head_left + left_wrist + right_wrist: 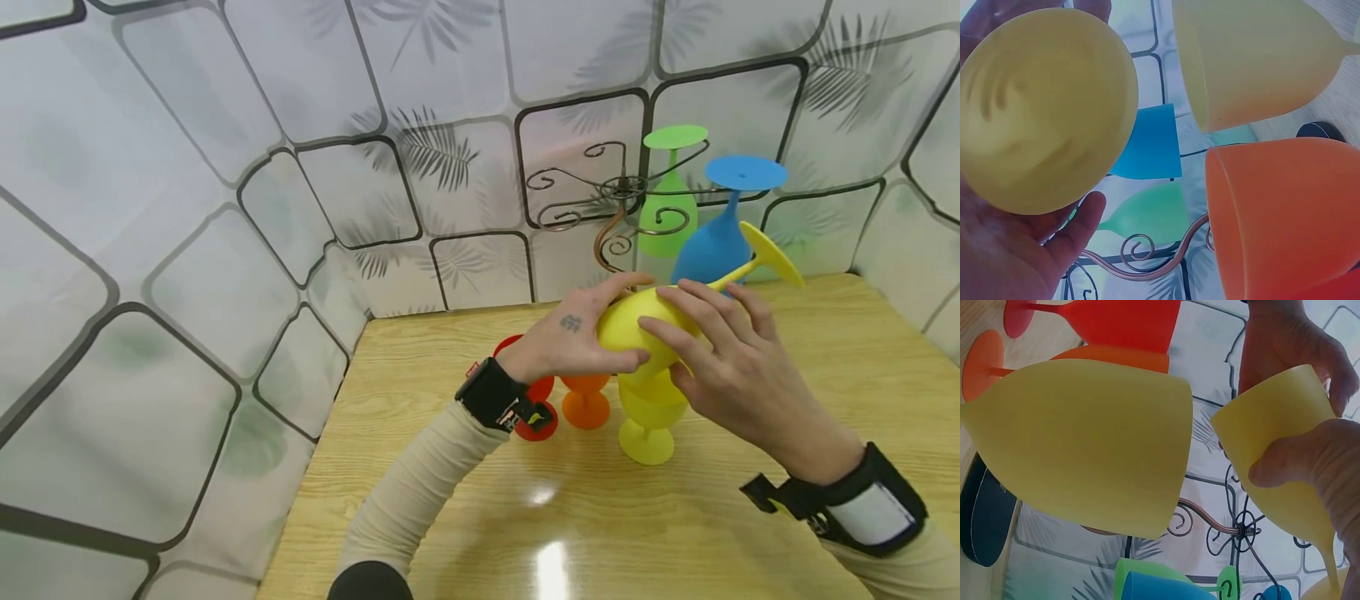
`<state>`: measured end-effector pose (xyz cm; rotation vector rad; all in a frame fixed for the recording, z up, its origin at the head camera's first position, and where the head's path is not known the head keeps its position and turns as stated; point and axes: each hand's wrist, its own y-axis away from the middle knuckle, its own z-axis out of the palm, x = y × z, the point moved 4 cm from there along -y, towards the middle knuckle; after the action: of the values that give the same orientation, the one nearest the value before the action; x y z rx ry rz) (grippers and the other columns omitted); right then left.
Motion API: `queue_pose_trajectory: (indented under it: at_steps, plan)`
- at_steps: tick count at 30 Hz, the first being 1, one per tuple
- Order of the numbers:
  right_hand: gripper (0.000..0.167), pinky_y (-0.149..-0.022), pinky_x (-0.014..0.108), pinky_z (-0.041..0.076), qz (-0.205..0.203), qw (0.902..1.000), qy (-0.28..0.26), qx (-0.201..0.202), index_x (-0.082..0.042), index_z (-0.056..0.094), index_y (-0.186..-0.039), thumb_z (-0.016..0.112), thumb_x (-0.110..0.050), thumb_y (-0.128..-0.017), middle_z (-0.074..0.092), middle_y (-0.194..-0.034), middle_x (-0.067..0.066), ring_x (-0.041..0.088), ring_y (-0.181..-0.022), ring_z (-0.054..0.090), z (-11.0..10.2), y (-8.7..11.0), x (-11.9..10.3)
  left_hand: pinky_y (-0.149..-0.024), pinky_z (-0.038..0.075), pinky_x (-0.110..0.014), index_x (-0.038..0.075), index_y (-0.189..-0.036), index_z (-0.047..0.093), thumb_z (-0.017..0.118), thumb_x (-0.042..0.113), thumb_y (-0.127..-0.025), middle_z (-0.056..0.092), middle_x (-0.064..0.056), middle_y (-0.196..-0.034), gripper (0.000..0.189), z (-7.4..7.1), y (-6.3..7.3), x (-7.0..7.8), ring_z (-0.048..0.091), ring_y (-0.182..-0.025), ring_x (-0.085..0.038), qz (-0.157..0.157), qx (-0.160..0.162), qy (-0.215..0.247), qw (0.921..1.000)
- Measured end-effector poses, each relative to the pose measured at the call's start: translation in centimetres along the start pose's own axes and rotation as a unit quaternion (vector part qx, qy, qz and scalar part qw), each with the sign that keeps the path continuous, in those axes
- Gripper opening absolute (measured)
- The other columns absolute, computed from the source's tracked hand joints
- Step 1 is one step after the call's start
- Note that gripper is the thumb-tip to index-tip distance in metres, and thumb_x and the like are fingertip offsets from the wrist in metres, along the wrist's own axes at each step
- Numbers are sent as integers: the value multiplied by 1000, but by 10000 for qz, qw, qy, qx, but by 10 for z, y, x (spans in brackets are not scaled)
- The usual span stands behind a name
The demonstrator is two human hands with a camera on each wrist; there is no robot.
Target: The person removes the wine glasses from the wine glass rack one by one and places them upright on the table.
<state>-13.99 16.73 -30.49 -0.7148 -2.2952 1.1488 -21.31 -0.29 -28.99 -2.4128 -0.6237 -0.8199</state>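
A yellow goblet (630,325) is held up in the air between both hands, tilted with its stem and foot up to the right. My left hand (573,337) grips the bowl near the rim, thumb and fingers spread around it. My right hand (738,375) holds the bowl nearer the stem, its thumb (1285,462) pressed on the side. Just below stands another yellow goblet (648,417), upright on the table. To its left stand an orange goblet (587,407) and a red goblet (537,421), partly hidden by my left hand and wrist.
Behind the hands rises a metal rack (622,187) with curled arms. A green goblet (670,217) and a blue goblet (716,242) hang upside down on its right side. A patterned curtain (420,192) encloses the wooden table (420,375) at the back and left.
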Motion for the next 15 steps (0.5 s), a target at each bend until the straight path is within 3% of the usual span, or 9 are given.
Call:
queue_pose_trajectory:
  at_steps: [6, 9, 12, 15]
  plan:
    - [47, -112, 62, 30, 23, 9996, -43, -266, -6, 62, -133, 53, -22, -90, 52, -137, 34, 55, -121, 47, 0, 5, 4, -67, 56, -23, 12, -152, 37, 75, 23, -87, 62, -13, -128, 76, 0, 1, 0, 62, -80, -13, -2, 78, 78, 9999]
    - [47, -116, 58, 29, 72, 9993, -20, -354, -8, 61, -135, 52, -27, -94, 52, -135, 35, 56, -118, 47, 0, 5, 4, -69, 56, -24, 9, -151, 39, 74, 20, -87, 62, -14, -132, 74, -1, 1, 1, 61, -83, -12, 167, 161, 159, 9996]
    - [48, -109, 58, 35, 119, 9994, 37, -333, -8, 62, -135, 45, -35, -99, 52, -132, 35, 56, -114, 48, -1, 5, 4, -73, 55, -23, 6, -149, 41, 74, 19, -87, 61, -13, -134, 72, -2, 1, 1, 60, -93, -11, 253, 205, 259, 9991]
    - [51, -93, 61, 40, 183, 9993, 50, -310, -7, 62, -133, 41, -41, -101, 52, -129, 36, 55, -111, 49, -2, 4, 3, -79, 55, -22, 5, -149, 42, 74, 20, -88, 61, -11, -135, 70, -3, 1, 1, 58, -104, -10, 231, 220, 319, 9990]
